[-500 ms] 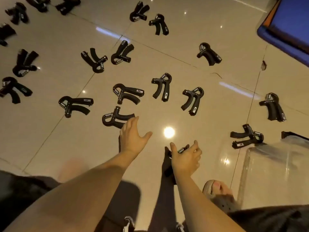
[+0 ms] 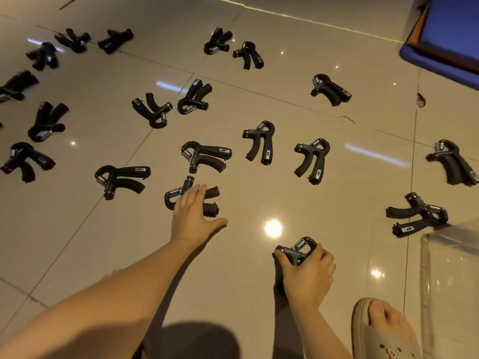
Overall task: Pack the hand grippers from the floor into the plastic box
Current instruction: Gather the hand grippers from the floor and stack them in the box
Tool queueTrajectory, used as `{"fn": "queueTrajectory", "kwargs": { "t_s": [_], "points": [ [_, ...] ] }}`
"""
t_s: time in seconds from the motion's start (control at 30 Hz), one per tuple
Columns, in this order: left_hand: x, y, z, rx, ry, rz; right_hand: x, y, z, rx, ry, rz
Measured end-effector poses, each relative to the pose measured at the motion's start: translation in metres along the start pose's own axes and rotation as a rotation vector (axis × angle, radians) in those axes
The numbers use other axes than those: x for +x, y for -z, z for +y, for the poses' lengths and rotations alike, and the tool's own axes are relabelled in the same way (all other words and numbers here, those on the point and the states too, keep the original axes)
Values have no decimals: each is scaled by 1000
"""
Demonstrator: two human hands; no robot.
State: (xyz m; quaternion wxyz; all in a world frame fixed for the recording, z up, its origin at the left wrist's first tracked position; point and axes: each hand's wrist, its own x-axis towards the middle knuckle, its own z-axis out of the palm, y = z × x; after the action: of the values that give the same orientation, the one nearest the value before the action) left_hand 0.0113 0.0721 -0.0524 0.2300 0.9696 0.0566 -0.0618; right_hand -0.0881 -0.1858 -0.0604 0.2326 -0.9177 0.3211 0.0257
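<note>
Forward goes the left hand [image 2: 193,216]: half a second back it was short of its target, and now its fingers [image 2: 197,193] lie straight across a hand gripper on the floor [image 2: 213,193], thumb splayed toward 3 o'clock, nothing curled round the handles yet. That gripper shows its spring at 9 o'clock of the fingertips and its two handle ends at 3 o'clock. Over on the other side, the right hand [image 2: 308,275] has lifted its load into clearer view; the fingers and thumb are wrapped tight on a second hand gripper [image 2: 298,248], with the steel spring and black head poking out at 12 o'clock above the knuckles. Just past the left hand, another gripper [image 2: 204,155] sits at 12 o'clock and one more [image 2: 120,178] at 10 o'clock, with many others scattered over the glossy tiled floor [image 2: 77,255]. The clear plastic box [image 2: 451,255] stands at 3 o'clock of the right hand, one gripper [image 2: 417,215] lying just beside its near corner. A slippered foot [image 2: 375,340] shows at 5 o'clock.
</note>
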Motion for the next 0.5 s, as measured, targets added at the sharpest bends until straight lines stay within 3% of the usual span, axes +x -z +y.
{"fn": "queueTrajectory", "kwargs": {
  "t_s": [0.13,0.37,0.5],
  "points": [
    [9,6,-24,107,-122,-28,5,-8,-3,49,176,-28],
    [-15,-10,-14,219,-264,40,-19,-17,-12,-109,14,56],
    [-24,-22,-11,179,-306,66,-20,-14,-1,-50,45,15]
  ]
}}
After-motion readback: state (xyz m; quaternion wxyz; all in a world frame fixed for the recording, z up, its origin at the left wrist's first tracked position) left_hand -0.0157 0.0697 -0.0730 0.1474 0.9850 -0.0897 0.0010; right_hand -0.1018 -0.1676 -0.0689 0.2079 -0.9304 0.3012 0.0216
